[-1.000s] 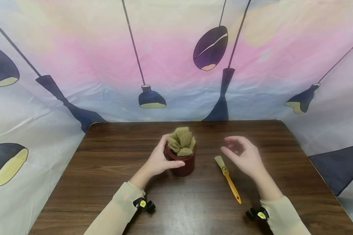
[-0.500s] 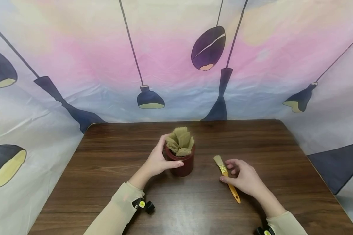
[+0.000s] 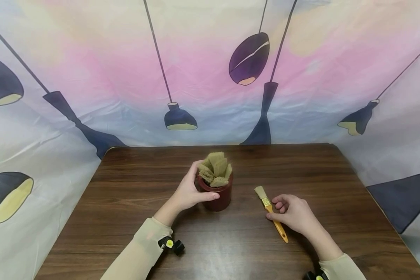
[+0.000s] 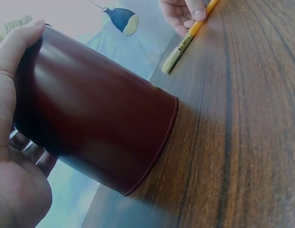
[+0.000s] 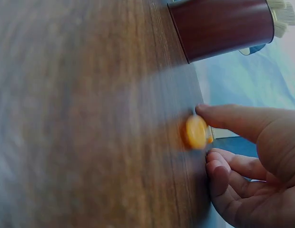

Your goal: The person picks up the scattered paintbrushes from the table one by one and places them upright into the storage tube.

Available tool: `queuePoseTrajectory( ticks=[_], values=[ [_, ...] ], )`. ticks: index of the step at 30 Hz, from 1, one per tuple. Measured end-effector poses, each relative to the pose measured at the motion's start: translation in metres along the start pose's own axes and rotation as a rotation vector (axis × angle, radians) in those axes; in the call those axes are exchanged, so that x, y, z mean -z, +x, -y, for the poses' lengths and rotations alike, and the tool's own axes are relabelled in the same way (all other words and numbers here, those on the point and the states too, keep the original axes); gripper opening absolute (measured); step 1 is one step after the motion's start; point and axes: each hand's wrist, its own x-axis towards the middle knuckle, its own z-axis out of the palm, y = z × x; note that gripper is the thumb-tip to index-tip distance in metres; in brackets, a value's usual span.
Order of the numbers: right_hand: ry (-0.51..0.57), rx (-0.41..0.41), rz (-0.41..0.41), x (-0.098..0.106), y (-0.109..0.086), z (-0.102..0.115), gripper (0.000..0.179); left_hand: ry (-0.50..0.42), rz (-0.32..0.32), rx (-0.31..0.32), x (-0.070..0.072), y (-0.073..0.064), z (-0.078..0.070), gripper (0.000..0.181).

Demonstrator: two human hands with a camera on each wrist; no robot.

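Observation:
My left hand grips a dark red cylindrical pot standing upright on the table, its thumb across the front below the rim. Several brushes fill the pot with pale bristles up. In the left wrist view the pot fills much of the picture. To its right lies a paintbrush with a yellow-orange handle and pale bristles pointing away. My right hand is low over it, thumb across the handle and curved fingers on the far side. The right wrist view shows a gap between thumb and fingertips, with the blurred handle end between them.
A dark wood-grain table carries everything. Behind it and at both sides hangs a fabric backdrop printed with hanging lamps. Each sleeve ends in a small black wrist device, such as the left wrist device.
My right hand has come down from above and behind the paintbrush, settling with its thumb over the handle. The left hand, pot and paintbrush have stayed in place.

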Motion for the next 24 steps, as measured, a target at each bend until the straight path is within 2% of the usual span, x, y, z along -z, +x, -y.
queuePoseTrajectory(
  ticks=[5,12,24],
  values=[
    [-0.013,-0.007,-0.021,0.004,0.003,-0.002,0.034,0.000,0.001,0.001,0.000,0.000,-0.001,0.098],
    [-0.061,0.055,-0.080,0.007,0.011,-0.008,0.015,0.004,0.003,0.005,0.000,0.000,-0.001,0.100],
    [-0.036,0.045,-0.027,0.009,0.021,-0.012,0.019,0.005,0.004,0.008,0.000,-0.001,-0.002,0.100]
  ],
)
